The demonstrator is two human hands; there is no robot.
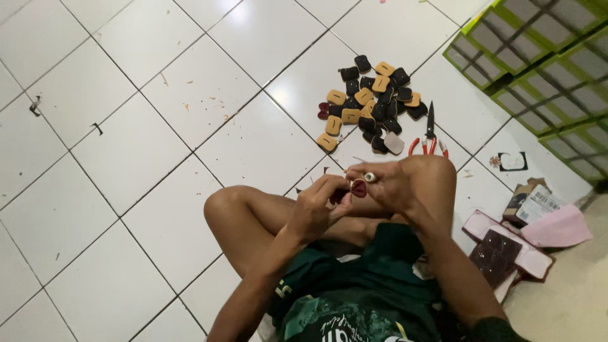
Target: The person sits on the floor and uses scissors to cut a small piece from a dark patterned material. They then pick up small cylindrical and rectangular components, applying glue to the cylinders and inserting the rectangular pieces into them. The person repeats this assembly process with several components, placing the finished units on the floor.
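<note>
I sit cross-legged on a white tiled floor [158,126]. My left hand [318,206] and my right hand [386,183] meet above my knees. Together they pinch a small dark red rounded piece [358,187]. A thin pale stick-like thing [370,177] pokes out of my right hand's fingers. On the floor ahead lies a pile of small black and tan rounded pieces [370,104], with a dark red one [323,111] at its left edge.
Red-handled pliers [429,134] lie right of the pile. A green grid crate [544,57] stands at the top right. A pink box with a dark tray [506,250], a cardboard packet [529,202] and a pink cloth [560,228] sit at my right.
</note>
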